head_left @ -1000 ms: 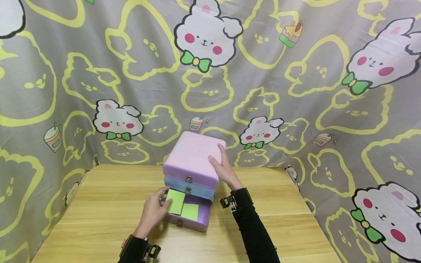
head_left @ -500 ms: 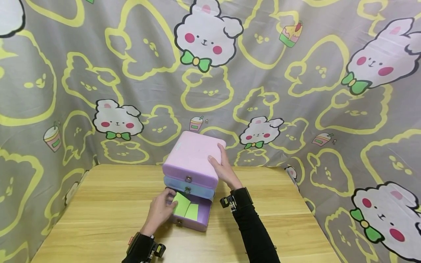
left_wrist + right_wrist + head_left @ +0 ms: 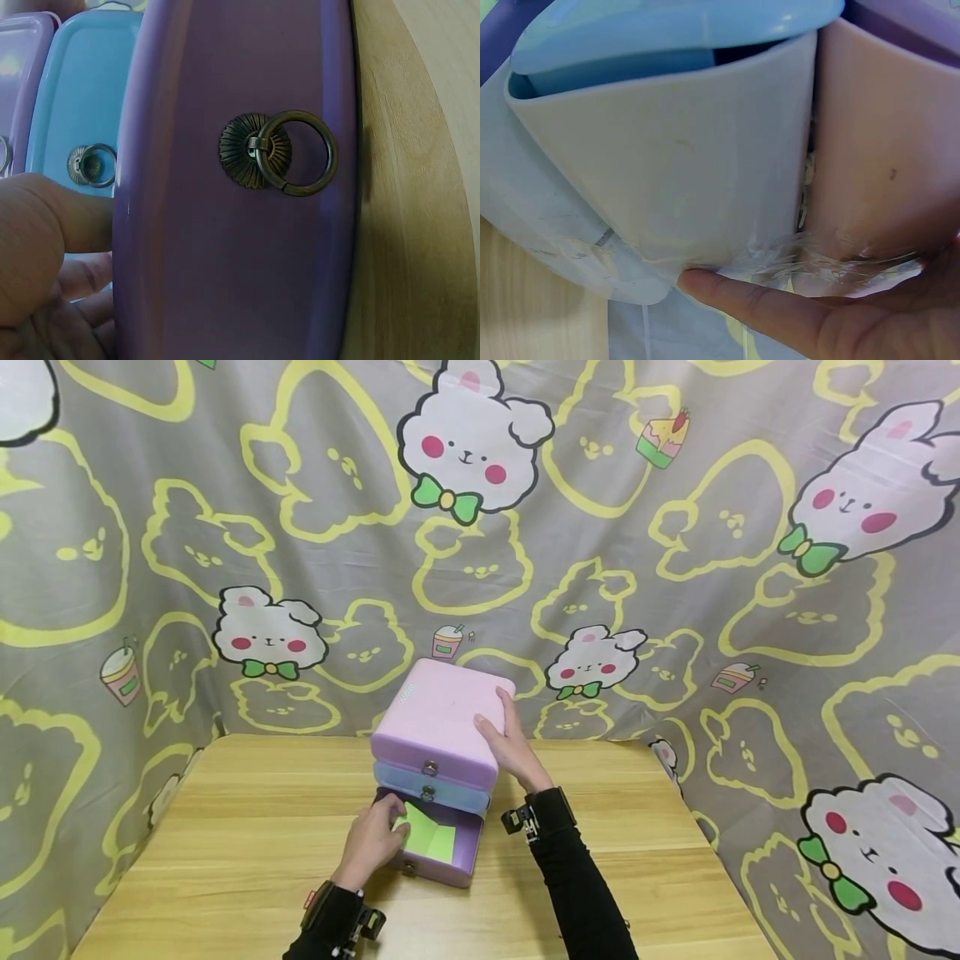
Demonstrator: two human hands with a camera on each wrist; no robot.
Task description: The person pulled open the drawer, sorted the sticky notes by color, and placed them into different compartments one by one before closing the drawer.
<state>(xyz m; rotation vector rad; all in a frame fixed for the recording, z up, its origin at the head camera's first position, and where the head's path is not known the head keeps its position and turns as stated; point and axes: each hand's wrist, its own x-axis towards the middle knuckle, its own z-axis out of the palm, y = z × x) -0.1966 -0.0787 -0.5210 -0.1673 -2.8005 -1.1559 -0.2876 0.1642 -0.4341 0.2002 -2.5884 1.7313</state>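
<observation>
A small three-tier drawer chest (image 3: 450,702) stands on the table, pink and lilac on top with a blue middle drawer (image 3: 442,785). Its purple bottom drawer (image 3: 467,852) is pulled out. Inside lie green paper pieces, like sticky notes (image 3: 423,835), the left one tilted. My left hand (image 3: 369,843) reaches over the drawer's left side and pinches that tilted note's edge; in the left wrist view the drawer front hides the fingertips. With its thumb on the top, my right hand (image 3: 513,747) rests against the chest's right side; one straight finger (image 3: 742,300) touches the casing.
Ring pulls hang on the drawer fronts, one on the purple drawer (image 3: 300,154). Clear tape (image 3: 780,259) wraps the chest's side. A wooden table (image 3: 247,827) carries the chest, and a patterned curtain (image 3: 352,560) hangs behind and at both sides.
My left hand has moved right, further over the purple drawer, shifting the left green note rightward and tilting it against the other. The right hand and the chest stay where they were.
</observation>
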